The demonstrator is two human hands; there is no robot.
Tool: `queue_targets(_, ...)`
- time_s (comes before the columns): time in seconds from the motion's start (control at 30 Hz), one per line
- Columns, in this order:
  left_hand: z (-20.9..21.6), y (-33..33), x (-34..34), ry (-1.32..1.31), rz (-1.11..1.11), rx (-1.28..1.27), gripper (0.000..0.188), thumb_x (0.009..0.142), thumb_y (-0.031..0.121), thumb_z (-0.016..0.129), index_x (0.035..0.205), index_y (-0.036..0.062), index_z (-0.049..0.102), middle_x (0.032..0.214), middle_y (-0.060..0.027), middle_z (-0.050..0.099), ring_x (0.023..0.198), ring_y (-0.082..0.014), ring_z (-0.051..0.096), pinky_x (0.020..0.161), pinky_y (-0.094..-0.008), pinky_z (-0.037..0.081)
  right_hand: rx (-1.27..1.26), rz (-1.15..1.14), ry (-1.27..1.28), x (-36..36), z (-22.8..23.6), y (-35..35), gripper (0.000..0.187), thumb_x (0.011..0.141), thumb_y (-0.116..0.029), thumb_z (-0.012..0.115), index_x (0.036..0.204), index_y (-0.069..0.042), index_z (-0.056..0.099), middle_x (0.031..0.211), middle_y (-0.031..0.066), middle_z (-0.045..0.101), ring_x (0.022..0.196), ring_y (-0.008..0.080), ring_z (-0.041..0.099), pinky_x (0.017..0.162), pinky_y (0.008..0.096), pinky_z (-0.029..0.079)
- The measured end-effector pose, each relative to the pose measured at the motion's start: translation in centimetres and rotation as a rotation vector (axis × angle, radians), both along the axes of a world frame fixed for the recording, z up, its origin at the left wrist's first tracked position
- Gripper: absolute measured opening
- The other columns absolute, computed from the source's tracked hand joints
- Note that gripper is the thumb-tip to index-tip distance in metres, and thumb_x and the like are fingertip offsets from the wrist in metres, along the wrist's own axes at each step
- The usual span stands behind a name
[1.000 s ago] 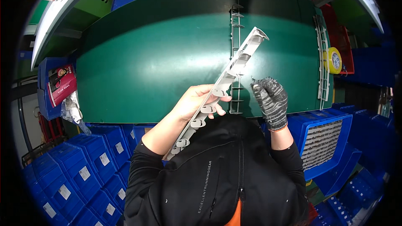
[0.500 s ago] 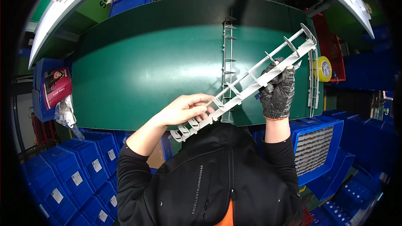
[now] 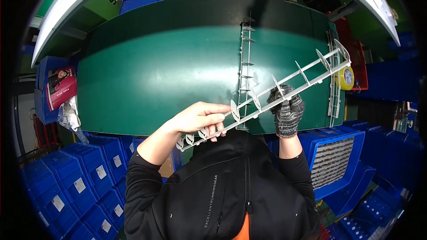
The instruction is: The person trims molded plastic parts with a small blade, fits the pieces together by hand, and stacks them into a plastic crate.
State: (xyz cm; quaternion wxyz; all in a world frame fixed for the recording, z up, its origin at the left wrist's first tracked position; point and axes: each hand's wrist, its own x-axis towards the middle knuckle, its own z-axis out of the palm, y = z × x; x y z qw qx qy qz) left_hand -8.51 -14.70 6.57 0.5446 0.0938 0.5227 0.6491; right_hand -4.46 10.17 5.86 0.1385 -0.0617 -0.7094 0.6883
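Observation:
A long light-grey ladder-shaped frame (image 3: 265,108), with curved fins across two rails, slants from near my chest up to the far right. My bare left hand (image 3: 200,118) pinches it near its lower end, thumb and fingers closed around a rail. My right hand (image 3: 288,114), in a dark grey knitted glove, is closed in a fist at the frame's lower rail, past its middle. What the right fingers hold is hidden. Behind the held frame, a similar grey frame (image 3: 243,69) lies upright in view on the green table (image 3: 155,71).
More grey frames (image 3: 333,93) lie along the table's right edge beside a yellow tape roll (image 3: 345,78). A blue crate (image 3: 338,160) of stacked grey strips stands at the near right. Blue bins (image 3: 84,182) fill the near left; a red packet (image 3: 61,86) sits at the left.
The held frame has shifted right, its far end swinging lower and its fins turning. My right hand has come nearer to me and back along the frame. The left hand keeps its hold.

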Motion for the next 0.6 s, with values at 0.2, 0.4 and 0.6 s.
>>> queue_targets(0.2, 0.2, 0.0, 0.0, 0.046, -0.075, 0.017, 0.04, 0.091, 0.013, 0.041, 0.129, 0.0015, 0.034, 0.076, -0.0112, 0.063, 0.056, -0.0138, 0.061, 0.053, -0.0222, 0.048, 0.336, 0.112, -0.023, 0.4, 0.8, -0.4, 0.014, 0.082, -0.011, 0.054, 0.086, 0.0, 0.062, 0.066, 0.0078, 0.061, 0.055, 0.0143, 0.057, 0.052, 0.0259, 0.044)
queue_targets(0.4, 0.2, 0.1, 0.5, 0.003, 0.064, 0.01, 0.034, 0.091, 0.014, 0.041, 0.123, 0.0, 0.043, 0.076, -0.011, 0.063, 0.055, -0.0123, 0.06, 0.051, -0.0214, 0.047, 0.281, 0.147, -0.141, 1.1, 0.6, -1.0, 0.014, 0.081, -0.012, 0.055, 0.085, -0.001, 0.062, 0.064, 0.0076, 0.06, 0.053, 0.0146, 0.055, 0.05, 0.0271, 0.043)
queue_targets(0.6, -0.1, 1.0, 0.7, 0.411, 0.188, -0.163, 0.021, 0.089, 0.016, 0.047, 0.1, 0.0003, 0.053, 0.076, -0.0087, 0.064, 0.062, -0.0104, 0.06, 0.055, -0.0226, 0.049, -0.149, -0.073, -0.317, 1.5, -0.8, -0.1, 0.013, 0.083, -0.017, 0.057, 0.077, -0.006, 0.053, 0.056, -0.0005, 0.049, 0.042, 0.0058, 0.041, 0.038, 0.0188, 0.032)
